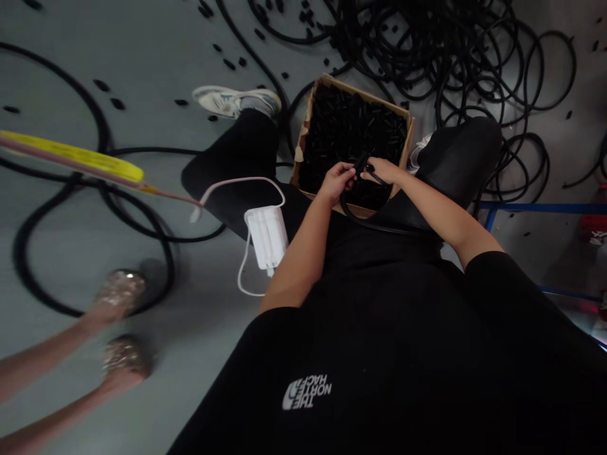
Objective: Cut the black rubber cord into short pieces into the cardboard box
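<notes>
Two hands [337, 181] [383, 170] on one black hose [353, 215]

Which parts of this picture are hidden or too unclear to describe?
- Head view: the small black part between the left hand and right hand is covered by fingers.
- The pieces in the cardboard box blur into one dark mass.
- The black hose disappears against dark clothing.
- Another person's legs are cut by the left edge.

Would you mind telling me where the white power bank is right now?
In the head view, the white power bank rests on the person's left thigh, just left of their left forearm and below-left of the cardboard box of black pieces, with its white cable looping beside it.
</notes>
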